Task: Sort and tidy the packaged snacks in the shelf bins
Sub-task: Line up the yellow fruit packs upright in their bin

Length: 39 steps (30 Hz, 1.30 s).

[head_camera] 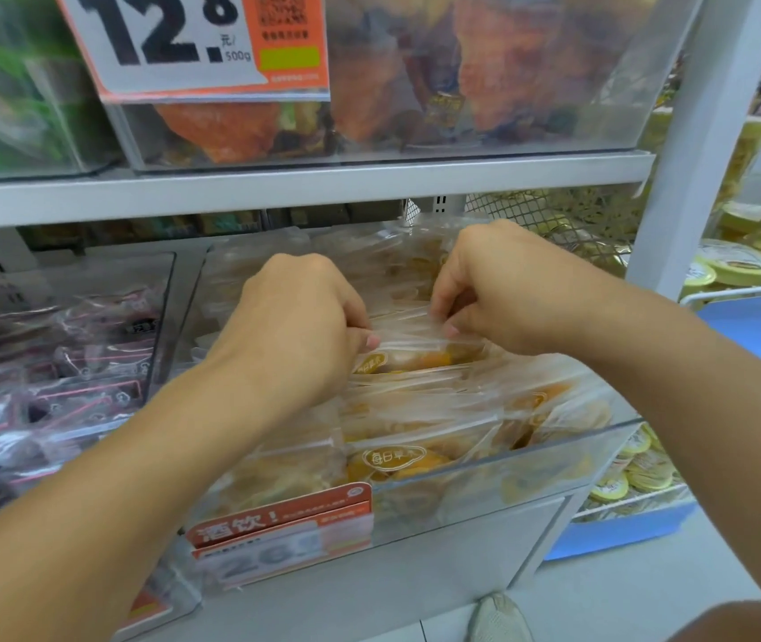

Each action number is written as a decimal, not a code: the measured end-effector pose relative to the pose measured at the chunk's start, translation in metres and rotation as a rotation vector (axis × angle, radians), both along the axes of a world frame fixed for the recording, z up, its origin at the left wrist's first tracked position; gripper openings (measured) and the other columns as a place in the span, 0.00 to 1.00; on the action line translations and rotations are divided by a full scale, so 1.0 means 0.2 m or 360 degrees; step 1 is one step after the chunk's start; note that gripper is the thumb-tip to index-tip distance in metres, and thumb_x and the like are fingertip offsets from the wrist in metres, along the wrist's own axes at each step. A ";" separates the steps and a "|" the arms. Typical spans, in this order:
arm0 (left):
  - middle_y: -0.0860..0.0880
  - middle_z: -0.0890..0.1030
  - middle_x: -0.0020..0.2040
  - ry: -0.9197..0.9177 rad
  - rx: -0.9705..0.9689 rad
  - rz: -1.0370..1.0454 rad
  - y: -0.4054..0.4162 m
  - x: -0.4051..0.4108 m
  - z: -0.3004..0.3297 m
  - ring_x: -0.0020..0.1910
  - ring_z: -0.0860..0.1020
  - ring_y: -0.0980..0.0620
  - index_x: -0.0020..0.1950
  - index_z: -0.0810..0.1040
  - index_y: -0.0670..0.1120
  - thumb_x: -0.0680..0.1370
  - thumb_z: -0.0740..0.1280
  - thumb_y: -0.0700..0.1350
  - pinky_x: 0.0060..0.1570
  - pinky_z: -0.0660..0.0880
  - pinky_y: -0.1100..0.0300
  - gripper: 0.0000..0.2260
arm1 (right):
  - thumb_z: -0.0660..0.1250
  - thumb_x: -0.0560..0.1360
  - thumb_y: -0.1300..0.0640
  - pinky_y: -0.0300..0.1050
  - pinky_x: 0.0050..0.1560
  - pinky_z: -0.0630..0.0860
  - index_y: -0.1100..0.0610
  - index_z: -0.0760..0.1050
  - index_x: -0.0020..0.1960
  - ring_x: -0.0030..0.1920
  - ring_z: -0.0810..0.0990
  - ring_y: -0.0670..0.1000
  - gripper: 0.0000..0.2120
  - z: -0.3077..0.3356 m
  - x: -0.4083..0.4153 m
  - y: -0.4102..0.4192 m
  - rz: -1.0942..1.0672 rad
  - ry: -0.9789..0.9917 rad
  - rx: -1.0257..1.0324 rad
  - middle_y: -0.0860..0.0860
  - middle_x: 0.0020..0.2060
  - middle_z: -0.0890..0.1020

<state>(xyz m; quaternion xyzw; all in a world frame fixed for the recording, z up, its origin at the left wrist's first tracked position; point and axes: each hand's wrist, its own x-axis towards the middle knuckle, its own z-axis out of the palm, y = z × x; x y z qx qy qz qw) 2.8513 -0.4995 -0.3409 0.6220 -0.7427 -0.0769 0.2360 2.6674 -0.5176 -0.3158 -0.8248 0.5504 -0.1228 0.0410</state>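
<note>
The left hand (304, 317) and the right hand (499, 289) each pinch the top edge of a snack pack (415, 349) in the clear bin (554, 461); it looks light, soft and slippery, best held there.

Bright even light, blurred warped edges

Above my hands, I read "12.8 元/500g" on the white-and-orange paper price card (184, 44). Below my left hand, the orange price tag on the clear bin front (283, 525) says "酒饮!"; its lower digits blur. Below my hands, the oval gold logo on the clear snack packet (392, 457) begins "每日".
</note>
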 end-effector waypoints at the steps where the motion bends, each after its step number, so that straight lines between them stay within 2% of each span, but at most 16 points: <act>1: 0.55 0.79 0.27 0.0057 -0.0007 -0.0002 -0.01 0.01 0.00 0.34 0.80 0.56 0.37 0.86 0.53 0.74 0.75 0.52 0.35 0.71 0.64 0.07 | 0.76 0.71 0.62 0.35 0.44 0.78 0.50 0.87 0.45 0.36 0.80 0.37 0.08 0.00 0.01 0.00 0.0002 -0.0074 -0.0055 0.37 0.29 0.77; 3: 0.55 0.79 0.24 0.0160 0.0014 -0.0022 -0.01 0.01 -0.01 0.30 0.80 0.58 0.35 0.85 0.54 0.74 0.75 0.51 0.36 0.75 0.63 0.07 | 0.75 0.71 0.64 0.28 0.37 0.75 0.51 0.87 0.44 0.29 0.77 0.32 0.08 -0.01 0.01 0.00 0.0007 -0.0256 -0.0100 0.40 0.27 0.78; 5: 0.55 0.80 0.24 0.0185 0.0049 -0.0038 -0.02 0.02 -0.01 0.28 0.80 0.59 0.34 0.85 0.54 0.73 0.76 0.51 0.35 0.75 0.64 0.08 | 0.74 0.72 0.65 0.27 0.37 0.76 0.52 0.87 0.44 0.29 0.77 0.32 0.08 -0.03 0.02 -0.01 -0.0001 -0.0400 -0.0085 0.44 0.28 0.82; 10: 0.56 0.80 0.26 0.0126 0.0124 -0.0025 -0.02 0.01 0.00 0.32 0.78 0.60 0.32 0.84 0.55 0.70 0.78 0.54 0.33 0.69 0.65 0.08 | 0.77 0.70 0.63 0.30 0.41 0.78 0.54 0.86 0.46 0.31 0.79 0.33 0.07 -0.09 0.05 -0.04 -0.0020 -0.0379 0.0078 0.49 0.35 0.85; 14: 0.58 0.81 0.28 0.0055 -0.0035 -0.0017 0.00 0.07 0.10 0.32 0.78 0.63 0.32 0.83 0.52 0.65 0.75 0.66 0.33 0.71 0.64 0.17 | 0.80 0.67 0.52 0.36 0.43 0.80 0.49 0.84 0.47 0.36 0.83 0.39 0.11 -0.01 -0.04 0.01 -0.0014 -0.0500 0.0081 0.45 0.35 0.85; 16: 0.57 0.85 0.43 -0.0054 -0.0111 0.0009 -0.01 0.12 0.11 0.45 0.81 0.59 0.45 0.85 0.54 0.70 0.71 0.65 0.45 0.76 0.61 0.16 | 0.76 0.72 0.54 0.39 0.47 0.78 0.47 0.83 0.49 0.41 0.83 0.43 0.07 0.01 -0.09 -0.01 -0.0154 -0.0496 -0.0163 0.43 0.38 0.84; 18: 0.54 0.80 0.63 -0.0290 -0.0014 -0.0006 -0.04 0.13 0.09 0.62 0.77 0.52 0.65 0.78 0.55 0.76 0.69 0.60 0.59 0.71 0.60 0.20 | 0.73 0.73 0.57 0.40 0.50 0.75 0.48 0.81 0.58 0.47 0.81 0.47 0.14 0.00 -0.09 -0.07 -0.0227 -0.0277 -0.0161 0.46 0.46 0.83; 19: 0.54 0.78 0.67 -0.0309 0.0075 -0.0025 -0.06 0.12 0.08 0.65 0.75 0.51 0.69 0.75 0.55 0.77 0.68 0.58 0.60 0.68 0.62 0.21 | 0.75 0.72 0.57 0.40 0.51 0.74 0.48 0.80 0.60 0.49 0.80 0.49 0.17 -0.02 -0.07 -0.09 -0.0233 -0.0176 -0.0064 0.47 0.50 0.82; 20: 0.54 0.78 0.67 -0.0288 0.0142 -0.0045 -0.08 0.11 0.07 0.64 0.75 0.51 0.70 0.74 0.56 0.78 0.68 0.56 0.58 0.67 0.63 0.20 | 0.76 0.71 0.57 0.41 0.53 0.75 0.46 0.80 0.60 0.50 0.79 0.50 0.18 -0.03 -0.05 -0.12 -0.0239 -0.0097 0.0013 0.48 0.52 0.81; 22: 0.54 0.81 0.59 -0.0242 0.0164 -0.0065 -0.12 0.10 0.06 0.57 0.76 0.51 0.62 0.80 0.56 0.79 0.68 0.54 0.53 0.67 0.64 0.13 | 0.76 0.69 0.60 0.45 0.54 0.79 0.42 0.82 0.48 0.50 0.80 0.53 0.14 -0.06 -0.01 -0.16 -0.0285 -0.0043 0.0034 0.50 0.51 0.82; 24: 0.54 0.82 0.51 -0.0201 0.0101 -0.0038 -0.17 0.10 0.05 0.48 0.75 0.53 0.53 0.85 0.55 0.78 0.69 0.51 0.47 0.66 0.65 0.06 | 0.76 0.67 0.63 0.49 0.52 0.82 0.44 0.80 0.34 0.46 0.82 0.54 0.14 -0.07 0.00 -0.20 -0.0359 -0.0125 -0.0009 0.50 0.45 0.83; 26: 0.53 0.84 0.50 -0.0161 0.0074 0.0013 -0.22 0.09 0.04 0.45 0.77 0.53 0.50 0.86 0.53 0.78 0.71 0.47 0.47 0.68 0.65 0.05 | 0.77 0.66 0.64 0.48 0.50 0.82 0.44 0.80 0.29 0.43 0.83 0.52 0.16 -0.07 0.01 -0.24 -0.0369 -0.0221 -0.0087 0.45 0.38 0.83; 29: 0.53 0.86 0.49 -0.0116 0.0043 0.0085 -0.29 0.07 0.02 0.50 0.81 0.50 0.46 0.87 0.52 0.76 0.74 0.45 0.53 0.75 0.62 0.03 | 0.80 0.66 0.61 0.46 0.53 0.81 0.47 0.84 0.38 0.47 0.83 0.53 0.10 -0.06 0.04 -0.26 -0.0307 -0.0366 0.0001 0.48 0.41 0.84; 32: 0.53 0.86 0.49 -0.0018 -0.0031 0.0061 -0.32 0.08 0.00 0.49 0.80 0.53 0.47 0.87 0.52 0.75 0.75 0.44 0.51 0.71 0.66 0.04 | 0.82 0.63 0.61 0.50 0.51 0.83 0.48 0.83 0.52 0.43 0.84 0.54 0.20 -0.06 0.04 -0.26 -0.0299 -0.0612 0.0055 0.52 0.40 0.85; 34: 0.54 0.85 0.47 0.0050 -0.0030 0.0019 -0.31 0.08 -0.01 0.45 0.79 0.55 0.48 0.87 0.52 0.75 0.75 0.45 0.49 0.69 0.67 0.03 | 0.83 0.62 0.62 0.51 0.47 0.84 0.49 0.83 0.52 0.39 0.85 0.55 0.21 -0.07 0.02 -0.24 -0.0296 -0.0761 0.0069 0.54 0.38 0.85; 39: 0.58 0.82 0.39 0.0008 -0.0053 -0.0098 -0.28 0.08 -0.01 0.41 0.80 0.56 0.42 0.84 0.54 0.74 0.76 0.47 0.45 0.74 0.63 0.03 | 0.82 0.63 0.51 0.49 0.50 0.80 0.45 0.78 0.46 0.46 0.81 0.56 0.16 -0.09 0.00 -0.22 -0.0421 -0.0166 -0.0283 0.51 0.43 0.83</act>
